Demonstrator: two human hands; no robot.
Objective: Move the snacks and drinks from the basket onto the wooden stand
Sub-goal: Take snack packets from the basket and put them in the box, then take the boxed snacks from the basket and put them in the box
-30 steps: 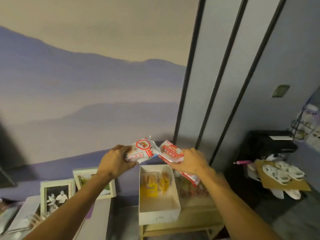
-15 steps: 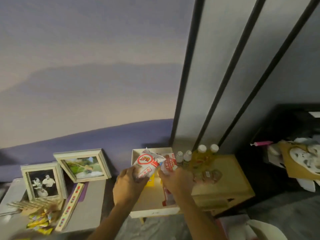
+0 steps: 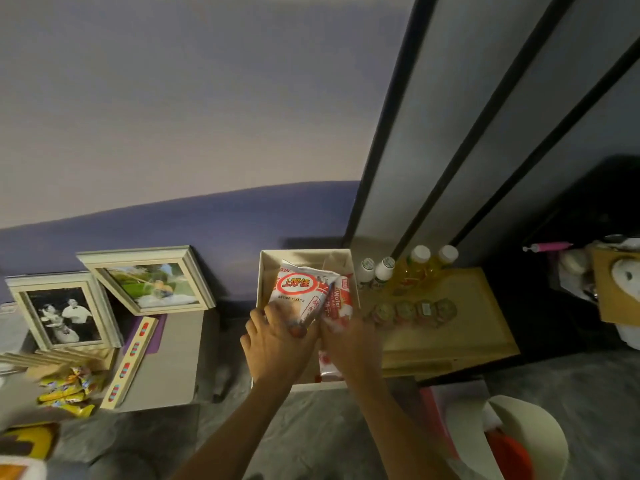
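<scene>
My left hand (image 3: 277, 341) grips a white and red snack bag (image 3: 299, 289) by its lower end, over the white box-like basket (image 3: 304, 253). Right beside it, my right hand (image 3: 349, 344) grips a red and white wafer packet (image 3: 341, 301), also above the basket. The two packs touch each other. To the right stands the wooden stand (image 3: 471, 306), carrying two small white-capped bottles (image 3: 375, 273), two yellow drink bottles (image 3: 427, 268) and a row of round jelly cups (image 3: 414, 311). My hands and the packs hide most of the basket's inside.
Two framed photos (image 3: 104, 296) lean against the wall on a grey table (image 3: 173, 358) at left, with a long wooden strip (image 3: 130, 362) and yellow snack packets (image 3: 67, 393). A white bag (image 3: 512, 441) lies on the floor at right. Dark furniture (image 3: 554, 254) stands beyond the stand.
Both hands have come down with their packs, from high in front of the wall to just over the basket. The view has tilted downward, and the stand's bottles and cups came into sight.
</scene>
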